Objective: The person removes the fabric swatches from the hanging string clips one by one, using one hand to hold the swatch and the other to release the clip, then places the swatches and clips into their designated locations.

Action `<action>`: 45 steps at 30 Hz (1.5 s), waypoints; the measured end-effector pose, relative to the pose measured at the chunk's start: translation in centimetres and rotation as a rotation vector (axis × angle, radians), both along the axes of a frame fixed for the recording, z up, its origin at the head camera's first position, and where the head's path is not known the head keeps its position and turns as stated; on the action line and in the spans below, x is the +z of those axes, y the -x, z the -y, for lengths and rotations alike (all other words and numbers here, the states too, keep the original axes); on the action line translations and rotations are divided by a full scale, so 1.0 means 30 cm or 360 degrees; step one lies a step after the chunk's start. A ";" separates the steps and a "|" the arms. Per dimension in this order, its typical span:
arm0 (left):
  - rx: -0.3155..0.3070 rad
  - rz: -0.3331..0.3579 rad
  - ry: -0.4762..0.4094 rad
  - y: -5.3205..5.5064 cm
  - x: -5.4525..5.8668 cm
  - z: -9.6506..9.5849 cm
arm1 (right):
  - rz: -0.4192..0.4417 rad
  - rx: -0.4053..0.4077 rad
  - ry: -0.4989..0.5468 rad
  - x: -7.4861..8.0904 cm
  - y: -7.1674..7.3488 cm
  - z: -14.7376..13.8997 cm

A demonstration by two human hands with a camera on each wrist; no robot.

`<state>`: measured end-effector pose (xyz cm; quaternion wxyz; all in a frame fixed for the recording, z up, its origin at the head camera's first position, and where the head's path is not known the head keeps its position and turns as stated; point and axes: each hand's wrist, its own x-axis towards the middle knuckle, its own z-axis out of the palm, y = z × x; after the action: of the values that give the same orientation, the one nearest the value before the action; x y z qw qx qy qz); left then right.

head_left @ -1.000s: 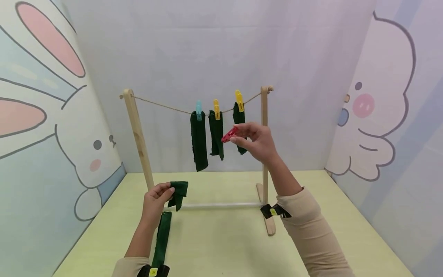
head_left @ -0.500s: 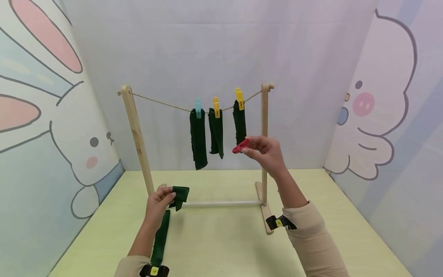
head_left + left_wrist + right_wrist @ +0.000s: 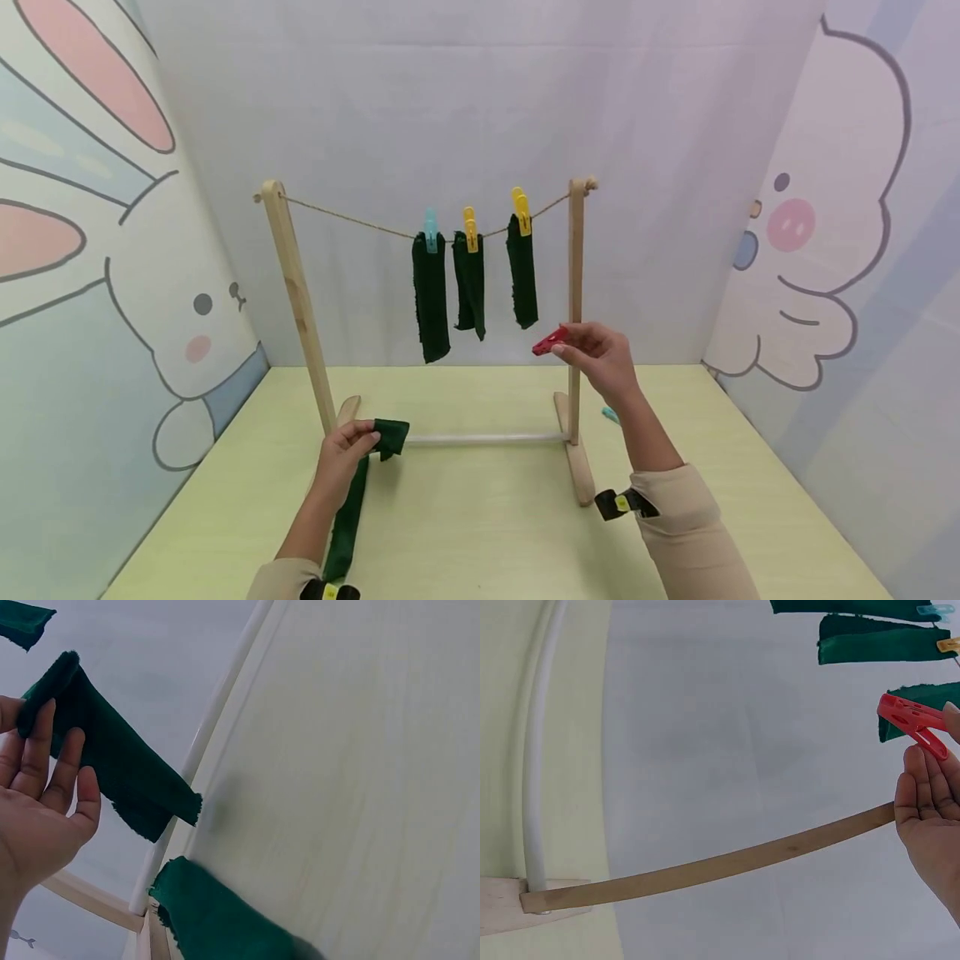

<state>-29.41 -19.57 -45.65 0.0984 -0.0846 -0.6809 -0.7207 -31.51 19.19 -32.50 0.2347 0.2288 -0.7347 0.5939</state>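
My left hand [image 3: 339,457] pinches a dark green cloth strip [image 3: 392,437] by its upper end, low at the left side of the rack. In the left wrist view the folded cloth [image 3: 112,750] droops from thumb and fingers. Another green strip [image 3: 348,525] lies on the table under that forearm. At the right post, my right hand [image 3: 603,362] pinches a red clothespin [image 3: 551,341] between thumb and fingers. The red clothespin [image 3: 911,720] overlaps a hanging strip in the right wrist view. Three green strips hang from the rope [image 3: 345,219], the leftmost one [image 3: 431,300] being longest.
A blue clip [image 3: 431,232] and two yellow clips, one in the middle [image 3: 470,230] and one at right [image 3: 522,212], pin the strips. Wooden posts stand left [image 3: 296,292] and right [image 3: 576,300], joined low by a white bar [image 3: 480,438]. A small teal object [image 3: 611,414] lies behind my right forearm.
My right hand has moved down and to the right, away from the hanging strips, still pinching the red clothespin. My left hand has lowered slightly with its cloth. The teal object has come into view.
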 end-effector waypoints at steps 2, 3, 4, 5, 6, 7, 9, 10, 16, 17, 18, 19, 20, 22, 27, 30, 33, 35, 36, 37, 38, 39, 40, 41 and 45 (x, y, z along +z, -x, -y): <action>-0.0018 -0.0027 -0.0012 0.006 -0.009 -0.001 | 0.0027 -0.0026 0.0011 -0.016 0.003 -0.015; -0.0029 -0.0034 -0.0018 0.009 -0.012 -0.002 | 0.0037 -0.0041 0.0016 -0.024 0.004 -0.022; -0.0038 -0.0031 -0.0013 0.011 -0.016 -0.003 | 0.0049 -0.0051 0.0026 -0.031 0.004 -0.028; -0.0044 -0.0021 -0.0012 0.011 -0.018 -0.004 | 0.0056 -0.0057 0.0032 -0.038 0.003 -0.035; -0.0046 0.0000 -0.0005 0.009 -0.021 -0.005 | 0.0061 -0.0052 0.0044 -0.044 0.002 -0.040; -0.0041 0.0031 0.0010 0.006 -0.023 -0.005 | 0.0067 -0.0043 0.0057 -0.051 0.001 -0.045; -0.0021 0.0114 0.0041 -0.005 -0.027 -0.004 | 0.0082 -0.0026 0.0088 -0.064 -0.004 -0.056; -0.0008 0.0158 0.0061 -0.013 -0.028 -0.004 | 0.0095 -0.0011 0.0118 -0.071 -0.006 -0.062; 0.0055 0.0399 0.0136 -0.065 -0.028 -0.001 | 0.0140 0.0008 0.0279 -0.111 -0.027 -0.106; 0.0065 0.0434 0.0142 -0.074 -0.027 -0.003 | 0.0140 0.0006 0.0295 -0.116 -0.030 -0.114; 0.0075 0.0467 0.0147 -0.083 -0.027 -0.005 | 0.0139 0.0006 0.0308 -0.122 -0.033 -0.122; 0.0080 0.0496 0.0147 -0.091 -0.028 -0.006 | 0.0139 0.0000 0.0309 -0.128 -0.035 -0.131; 0.0089 0.0522 0.0151 -0.099 -0.029 -0.008 | 0.0144 -0.0005 0.0310 -0.133 -0.038 -0.138; 0.0105 0.0572 0.0155 -0.114 -0.032 -0.012 | 0.0162 -0.0020 0.0317 -0.148 -0.041 -0.154; 0.0136 0.0648 0.0159 -0.146 -0.053 -0.010 | 0.0232 -0.0062 0.0297 -0.194 -0.049 -0.184; 0.0134 0.0666 0.0167 -0.156 -0.065 -0.008 | 0.0266 -0.0099 0.0265 -0.211 -0.053 -0.202; 0.0126 0.0685 0.0197 -0.164 -0.068 -0.001 | 0.0294 -0.0108 0.0266 -0.226 -0.055 -0.222; 0.0117 0.0695 0.0228 -0.170 -0.069 0.004 | 0.0322 -0.0104 0.0275 -0.236 -0.055 -0.235; 0.0111 0.0701 0.0243 -0.173 -0.070 0.007 | 0.0337 -0.0100 0.0280 -0.242 -0.055 -0.243; 0.0102 0.0708 0.0257 -0.176 -0.071 0.009 | 0.0355 -0.0100 0.0283 -0.248 -0.056 -0.250; 0.0091 0.0714 0.0269 -0.179 -0.073 0.013 | 0.0371 -0.0096 0.0286 -0.253 -0.055 -0.257; 0.0079 0.0719 0.0277 -0.181 -0.075 0.016 | 0.0387 -0.0094 0.0280 -0.258 -0.055 -0.265; 0.0062 0.0721 0.0288 -0.184 -0.076 0.019 | 0.0407 -0.0091 0.0276 -0.264 -0.054 -0.272; 0.0041 0.0730 0.0299 -0.187 -0.078 0.023 | 0.0426 -0.0100 0.0262 -0.270 -0.053 -0.280; -0.0094 0.0743 0.0336 -0.201 -0.088 0.041 | 0.0490 -0.0194 0.0147 -0.296 -0.051 -0.313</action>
<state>-23.39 -20.78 -48.28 -0.0919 0.0545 -0.7539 -0.6482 -29.97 28.56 -41.37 0.1651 0.0791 -0.7464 0.6398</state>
